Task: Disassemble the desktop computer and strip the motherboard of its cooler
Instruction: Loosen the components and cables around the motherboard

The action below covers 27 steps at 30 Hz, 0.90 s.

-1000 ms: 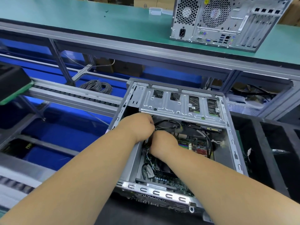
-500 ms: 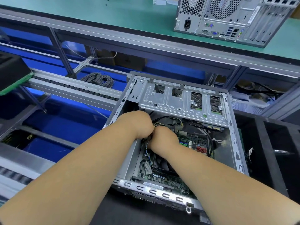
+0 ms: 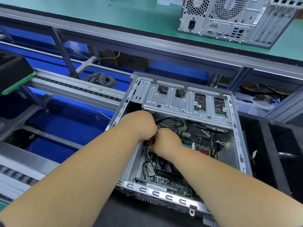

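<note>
The open desktop case lies on its side in front of me. Its silver drive cage spans the far end. Below it I see the green motherboard, and the black cooler fan shows partly under my right forearm. My left hand and my right hand meet knuckle to knuckle at the case's left wall, fingers curled down out of sight around a bundle of wires. Black and yellow wires loop out from between them toward the cage.
A second tower stands on the green bench behind. A grey cable coil lies beyond the conveyor rail at the left. Black foam compartments flank the case's right side.
Both hands have stayed pressed together at the same spot among the wires. My view has tipped down a little, so the case sits slightly higher in the picture.
</note>
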Tool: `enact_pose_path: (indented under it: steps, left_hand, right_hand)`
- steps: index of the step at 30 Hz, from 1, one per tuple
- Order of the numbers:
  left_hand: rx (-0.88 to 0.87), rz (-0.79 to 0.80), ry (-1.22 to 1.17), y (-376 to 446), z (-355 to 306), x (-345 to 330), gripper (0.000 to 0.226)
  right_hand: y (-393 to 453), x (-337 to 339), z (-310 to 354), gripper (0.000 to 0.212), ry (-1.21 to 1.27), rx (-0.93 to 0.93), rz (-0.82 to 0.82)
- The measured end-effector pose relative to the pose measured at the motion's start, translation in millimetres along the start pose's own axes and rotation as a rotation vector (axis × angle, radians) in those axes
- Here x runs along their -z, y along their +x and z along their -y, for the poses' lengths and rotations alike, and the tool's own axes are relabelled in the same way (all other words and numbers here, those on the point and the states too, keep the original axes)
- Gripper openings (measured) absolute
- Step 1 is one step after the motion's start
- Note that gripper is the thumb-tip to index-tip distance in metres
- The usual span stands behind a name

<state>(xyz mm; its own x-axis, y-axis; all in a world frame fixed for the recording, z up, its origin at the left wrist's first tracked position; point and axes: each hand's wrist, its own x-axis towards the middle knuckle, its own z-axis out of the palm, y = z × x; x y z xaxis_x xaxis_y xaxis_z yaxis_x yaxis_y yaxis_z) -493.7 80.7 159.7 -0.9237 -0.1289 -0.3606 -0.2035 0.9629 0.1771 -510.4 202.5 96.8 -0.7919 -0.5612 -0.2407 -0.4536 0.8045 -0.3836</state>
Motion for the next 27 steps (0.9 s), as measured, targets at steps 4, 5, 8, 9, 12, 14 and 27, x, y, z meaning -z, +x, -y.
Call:
enact_pose_path:
  steps: [4, 5, 8, 9, 12, 14, 27]
  left_hand:
    - [0.012, -0.093, -0.024, -2.0, -2.4, -0.9, 0.017]
    - [0.003, -0.118, -0.021, -3.0, -2.5, -0.8, 0.016]
    - [-0.019, -0.186, -0.031, -6.6, -2.4, -0.8, 0.016]
    - [-0.03, -0.207, -0.026, -8.4, -2.7, -0.1, 0.018]
    - [-0.087, -0.268, 0.029, -18.0, -4.5, 4.1, 0.02]
    - [-0.133, -0.255, 0.033, -29.2, -6.6, 8.7, 0.016]
    - [-0.169, -0.151, 0.499, -70.7, -34.7, -8.8, 0.018]
  right_hand:
    - [-2.1, 10.6, 4.4, 0.024, 0.011, -0.068, -0.074]
    - [-2.1, 15.7, 6.2, 0.025, 0.011, -0.076, -0.107]
    - [-5.2, 26.0, 14.5, 0.025, -0.036, -0.069, -0.058]
    - [-7.5, 28.3, 17.2, 0.023, -0.061, -0.077, -0.023]
    - [-18.7, 40.8, 18.5, 0.008, -0.143, -0.036, -0.016]
    - [-30.3, 54.1, 15.0, 0.03, -0.256, 0.051, 0.03]
    - [-75.4, 73.0, -24.8, 0.006, -0.161, 0.582, 0.327]
